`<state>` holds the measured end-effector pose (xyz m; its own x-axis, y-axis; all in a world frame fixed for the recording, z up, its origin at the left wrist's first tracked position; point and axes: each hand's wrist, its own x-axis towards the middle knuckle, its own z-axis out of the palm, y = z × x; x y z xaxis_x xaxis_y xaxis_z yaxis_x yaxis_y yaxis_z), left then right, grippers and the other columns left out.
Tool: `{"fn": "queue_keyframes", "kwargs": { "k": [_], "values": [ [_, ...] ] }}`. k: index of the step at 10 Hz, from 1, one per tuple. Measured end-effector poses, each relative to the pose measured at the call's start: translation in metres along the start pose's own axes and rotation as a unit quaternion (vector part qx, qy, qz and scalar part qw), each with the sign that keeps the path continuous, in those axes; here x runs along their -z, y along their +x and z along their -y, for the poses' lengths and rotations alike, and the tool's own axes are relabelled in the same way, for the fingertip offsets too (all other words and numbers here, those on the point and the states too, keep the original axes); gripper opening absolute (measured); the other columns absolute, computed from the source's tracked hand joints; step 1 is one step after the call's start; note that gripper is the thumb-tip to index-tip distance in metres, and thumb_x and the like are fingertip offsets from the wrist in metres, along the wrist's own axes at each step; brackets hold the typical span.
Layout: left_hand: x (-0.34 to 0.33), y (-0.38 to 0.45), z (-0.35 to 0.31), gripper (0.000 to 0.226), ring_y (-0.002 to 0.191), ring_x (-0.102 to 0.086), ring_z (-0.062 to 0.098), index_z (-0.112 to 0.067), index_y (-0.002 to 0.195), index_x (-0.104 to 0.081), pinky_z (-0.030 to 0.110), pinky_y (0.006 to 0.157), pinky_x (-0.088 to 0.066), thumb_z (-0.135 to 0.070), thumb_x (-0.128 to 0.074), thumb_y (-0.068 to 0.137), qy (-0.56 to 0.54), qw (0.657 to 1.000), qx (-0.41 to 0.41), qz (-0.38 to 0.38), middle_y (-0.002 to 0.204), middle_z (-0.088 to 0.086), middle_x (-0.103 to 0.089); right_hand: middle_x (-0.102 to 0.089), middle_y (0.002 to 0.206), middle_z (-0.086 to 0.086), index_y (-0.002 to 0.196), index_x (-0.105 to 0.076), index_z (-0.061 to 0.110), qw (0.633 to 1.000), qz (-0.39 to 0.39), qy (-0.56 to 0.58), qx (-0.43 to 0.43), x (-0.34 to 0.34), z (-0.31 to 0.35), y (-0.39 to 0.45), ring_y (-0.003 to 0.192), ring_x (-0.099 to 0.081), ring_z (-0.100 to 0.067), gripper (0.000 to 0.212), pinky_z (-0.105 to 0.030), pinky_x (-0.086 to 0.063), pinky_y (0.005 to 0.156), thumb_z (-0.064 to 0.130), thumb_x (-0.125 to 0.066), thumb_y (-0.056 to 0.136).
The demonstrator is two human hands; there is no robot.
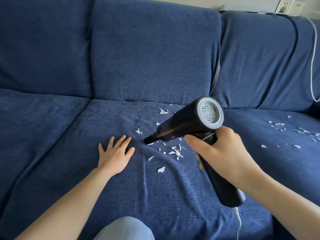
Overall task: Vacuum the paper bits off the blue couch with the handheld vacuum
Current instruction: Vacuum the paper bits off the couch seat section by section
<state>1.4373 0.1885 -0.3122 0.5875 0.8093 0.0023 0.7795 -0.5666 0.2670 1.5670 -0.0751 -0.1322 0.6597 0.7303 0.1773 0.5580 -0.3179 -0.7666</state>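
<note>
Couch: the blue couch (52,118) fills the view, three back cushions above, seat cushions below, the fabric a little rumpled across the middle seat.
Left hand: the left hand (115,153) lies flat on the middle seat cushion, palm down, fingers straight and spread, holding nothing; its fingertips point toward the backrest.
Knee: a pale blue trouser knee (123,228) pokes in at the bottom edge, between the two forearms.
Nozzle: the black nozzle tip (147,140) is down at the fabric, just right of the left hand's fingers, right at the near edge of the scraps.
Paper bits, middle seat: white paper bits (174,151) scattered around and below the nozzle, a few more up near the backrest crease, one larger scrap lying nearer the camera.
Vacuum: the handheld vacuum (188,123), black body with a grey vented rear cap facing the camera, angles down and to the left over the middle seat.
Right hand: the right hand (220,151) grips the vacuum's handle, fingers curled round it, forefinger stretched along the front just under the body.
Cord: a white cord (238,220) runs from the bottom of the handle off the lower edge.
Paper bits, right seat: a second scatter of bits (294,134) lies on the right seat cushion, well apart from the nozzle.
Wall: a white socket plate (290,6) sits at the top right, with a white cable (313,54) hanging down over the right back cushion.
</note>
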Motion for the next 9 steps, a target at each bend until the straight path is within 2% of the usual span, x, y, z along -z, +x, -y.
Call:
{"fn": "queue_keyframes", "kwargs": {
  "k": [1,2,3,4,5,6,8,9],
  "values": [
    [-0.005,0.003,0.003,0.055,0.149,0.003,0.018,-0.043,0.151,-0.011,0.057,0.117,-0.002,-0.057,-0.015,0.098,0.024,0.999,-0.001,-0.023,0.16,-0.02,-0.002,-0.07,0.058,-0.003,0.066,-0.057,0.017,1.0,-0.004,0.011,-0.002,-0.012,-0.005,0.017,0.066,-0.071,-0.026,0.035,-0.036,-0.058,0.072,0.047,-0.069,0.079],
    [-0.01,0.004,0.005,0.054,0.149,0.002,0.015,-0.044,0.151,-0.011,0.056,0.118,-0.001,-0.055,-0.016,0.098,0.029,0.999,-0.002,-0.032,0.16,-0.022,-0.003,-0.069,0.059,0.001,0.064,-0.057,0.022,1.0,-0.007,0.021,0.0,-0.025,-0.01,0.037,0.083,-0.069,-0.036,0.038,-0.041,-0.059,0.079,0.058,-0.064,0.07],
    [-0.013,0.005,0.004,0.053,0.149,0.001,0.014,-0.045,0.15,-0.012,0.055,0.118,-0.002,-0.054,-0.018,0.098,0.03,0.998,-0.001,-0.049,0.159,-0.023,-0.004,-0.069,0.059,-0.002,0.064,-0.057,0.02,0.999,-0.012,0.048,-0.012,-0.035,-0.013,0.05,0.074,-0.071,-0.032,0.038,-0.042,-0.061,0.074,0.057,-0.064,0.069],
    [-0.014,0.007,0.004,0.053,0.149,0.0,0.013,-0.046,0.15,-0.014,0.054,0.118,-0.002,-0.053,-0.02,0.098,0.023,0.998,-0.001,-0.06,0.159,-0.023,-0.006,-0.068,0.058,-0.007,0.064,-0.055,0.018,0.999,-0.018,0.046,-0.004,-0.043,-0.013,0.06,0.055,-0.069,-0.02,0.033,-0.034,-0.058,0.066,0.041,-0.07,0.082],
    [-0.014,0.007,0.005,0.053,0.149,0.001,0.012,-0.046,0.149,-0.015,0.054,0.118,-0.001,-0.053,-0.02,0.097,0.026,0.998,0.003,-0.059,0.159,-0.024,-0.007,-0.07,0.06,-0.008,0.069,-0.056,0.017,0.999,-0.015,0.041,-0.001,-0.052,-0.01,0.065,0.049,-0.068,-0.015,0.03,-0.031,-0.056,0.065,0.039,-0.07,0.085],
    [-0.014,0.006,0.005,0.053,0.149,0.001,0.012,-0.046,0.149,-0.015,0.053,0.118,-0.001,-0.053,-0.019,0.097,0.026,0.998,0.002,-0.059,0.159,-0.024,-0.006,-0.071,0.062,-0.008,0.072,-0.059,0.014,1.0,-0.009,0.028,-0.001,-0.051,-0.01,0.064,0.055,-0.07,-0.017,0.033,-0.038,-0.059,0.074,0.042,-0.069,0.084],
    [-0.014,0.007,0.007,0.053,0.149,0.0,0.013,-0.046,0.149,-0.015,0.054,0.118,-0.002,-0.053,-0.019,0.097,0.026,0.998,0.003,-0.057,0.159,-0.023,-0.007,-0.07,0.058,-0.005,0.065,-0.058,0.016,1.0,-0.007,0.014,-0.006,-0.029,-0.011,0.052,0.072,-0.07,-0.029,0.036,-0.042,-0.06,0.077,0.048,-0.069,0.078],
    [-0.015,0.006,0.008,0.052,0.149,0.0,0.013,-0.046,0.149,-0.015,0.053,0.118,-0.001,-0.053,-0.018,0.097,0.026,0.998,0.003,-0.054,0.159,-0.023,-0.007,-0.07,0.057,-0.004,0.065,-0.059,0.016,1.0,-0.009,0.009,-0.008,-0.019,-0.01,0.043,0.066,-0.07,-0.023,0.036,-0.041,-0.06,0.075,0.047,-0.069,0.08]
  ]
}}
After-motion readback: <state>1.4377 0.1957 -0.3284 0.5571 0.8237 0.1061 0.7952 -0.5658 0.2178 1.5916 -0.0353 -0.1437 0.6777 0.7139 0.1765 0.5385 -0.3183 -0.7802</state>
